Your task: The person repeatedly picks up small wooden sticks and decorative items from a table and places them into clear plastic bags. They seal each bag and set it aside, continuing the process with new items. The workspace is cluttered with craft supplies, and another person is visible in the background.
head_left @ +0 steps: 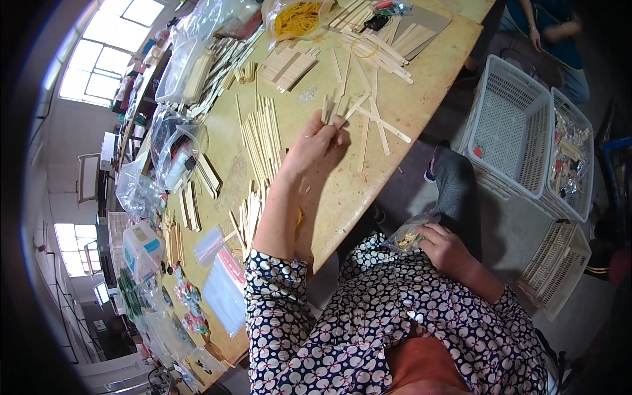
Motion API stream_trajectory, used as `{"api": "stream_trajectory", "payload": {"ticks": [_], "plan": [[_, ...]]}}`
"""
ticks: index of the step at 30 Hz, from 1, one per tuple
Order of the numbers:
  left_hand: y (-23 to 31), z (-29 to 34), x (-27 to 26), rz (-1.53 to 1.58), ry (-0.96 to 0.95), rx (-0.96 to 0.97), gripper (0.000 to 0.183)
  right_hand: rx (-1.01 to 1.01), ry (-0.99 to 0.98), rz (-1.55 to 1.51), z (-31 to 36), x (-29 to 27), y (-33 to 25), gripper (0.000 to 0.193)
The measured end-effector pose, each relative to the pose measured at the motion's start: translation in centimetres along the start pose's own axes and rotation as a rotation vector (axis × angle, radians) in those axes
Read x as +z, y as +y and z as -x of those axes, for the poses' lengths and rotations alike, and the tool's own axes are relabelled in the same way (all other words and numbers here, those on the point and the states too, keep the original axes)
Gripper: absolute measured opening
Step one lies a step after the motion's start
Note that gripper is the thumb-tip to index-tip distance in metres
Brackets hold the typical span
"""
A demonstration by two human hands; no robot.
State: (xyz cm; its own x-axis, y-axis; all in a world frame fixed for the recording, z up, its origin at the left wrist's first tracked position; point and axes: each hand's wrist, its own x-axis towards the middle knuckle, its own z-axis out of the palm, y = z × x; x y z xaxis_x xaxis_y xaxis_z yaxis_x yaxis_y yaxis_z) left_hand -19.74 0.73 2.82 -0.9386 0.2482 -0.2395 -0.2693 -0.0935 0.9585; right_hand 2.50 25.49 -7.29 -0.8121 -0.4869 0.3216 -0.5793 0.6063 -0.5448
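Observation:
My left hand [316, 143] is over the table with its fingers pinched together. Short pale wooden sticks [326, 109] poke up from between the fingertips; how many is hard to make out. Just beyond it, loose flat craft sticks [376, 118] lie crossed over one another. To its left a spread bundle of thin wooden sticks [262, 141] rests on the table. Over my lap, my right hand [449, 250] is closed on the edge of a small clear plastic bag [403, 238] that contains little pale pieces.
The yellowish table [336, 217] carries stacked craft sticks [289, 64], a bag of yellow rubber bands [296, 20] and flat zip bags [225, 293]. White plastic crates [507, 125] stand on the floor to the right. Another person's arm [532, 29] is at the far right.

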Motion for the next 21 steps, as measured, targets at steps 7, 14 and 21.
{"api": "stream_trajectory", "payload": {"ticks": [7,14,21], "plan": [[-1.4,-1.2,3.7,-1.08,0.136,0.264,0.047,0.014,0.002,-0.027,0.3,0.2,-0.2,0.013],[-0.1,-2.4,5.1,-1.187,0.105,0.258,0.032,0.031,0.006,-0.047,0.8,0.6,-0.1,0.014],[-0.3,-2.4,2.0,-1.151,0.013,0.169,0.027,0.05,-0.006,-0.067,0.5,0.1,-0.3,0.015]]}}
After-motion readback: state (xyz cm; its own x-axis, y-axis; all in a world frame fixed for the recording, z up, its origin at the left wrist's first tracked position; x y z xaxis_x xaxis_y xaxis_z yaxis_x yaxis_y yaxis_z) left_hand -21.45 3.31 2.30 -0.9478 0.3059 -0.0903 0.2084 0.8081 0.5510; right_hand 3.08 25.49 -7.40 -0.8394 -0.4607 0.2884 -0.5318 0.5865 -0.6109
